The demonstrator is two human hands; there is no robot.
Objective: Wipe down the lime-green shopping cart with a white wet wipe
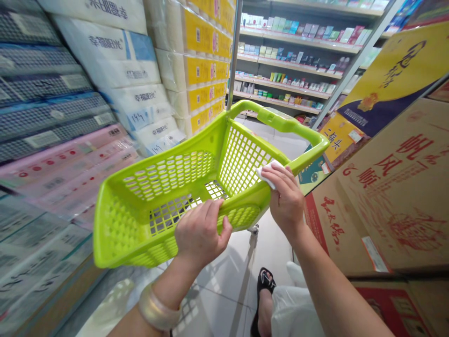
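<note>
The lime-green perforated plastic shopping basket (164, 187) is held tilted at centre, its near rim clenched by the left hand (200, 232); at three o'clock a white cloth (267, 172) is pinched by the right hand (286, 196) against the rim (apparently steadied for wiping).

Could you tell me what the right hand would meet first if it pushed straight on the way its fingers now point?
The right hand points up and left, pressing a white cloth to the green basket. It would probably meet the basket's lattice end wall at once, just below the handle; depth there is hard to judge.
</note>
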